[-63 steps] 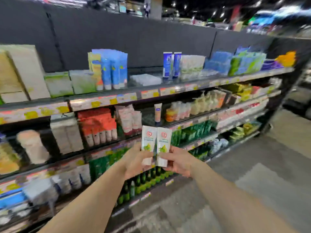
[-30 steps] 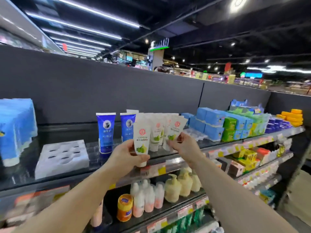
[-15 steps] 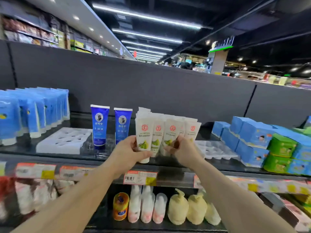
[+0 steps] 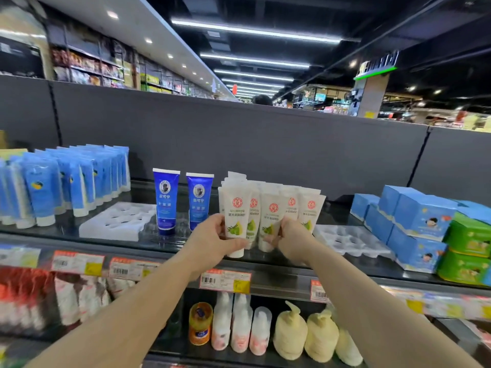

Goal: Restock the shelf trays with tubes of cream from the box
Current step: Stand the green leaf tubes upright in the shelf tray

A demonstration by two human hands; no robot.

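We are reaching both bare arms up to the top shelf (image 4: pixel 186 247), a dark glossy board with price labels (image 4: pixel 225 281) along its front lip. Our left hand (image 4: pixel 212 241) is gripping a white cream tube (image 4: pixel 235 224) with a red round logo and a green fruit picture, thumb across the front near the cap and fingers curled behind it; the tube is standing upright, cap down, at the left front corner of the cluster of matching white tubes (image 4: pixel 289 205), just in front of them and touching its neighbour. Our right hand (image 4: pixel 291 239) is pinching the lower part of a second white tube (image 4: pixel 271 224), which is standing next in the front row, just right of the first; the fingertips are slightly blurred, so we cannot tell exactly how they are lying. Whether either cap is seated in a tray we cannot tell, since our hands are covering the base. To the left of the first tube, two dark blue tubes (image 4: pixel 182 201) are standing upright, and beyond them a white moulded tray (image 4: pixel 117 221) with round sockets is lying bare, with rows of light blue tubes (image 4: pixel 66 181) further left. To the right of the cluster, another white socketed tray (image 4: pixel 348 240) is lying beside stacked blue boxes (image 4: pixel 414 221) and green boxes (image 4: pixel 467 248).
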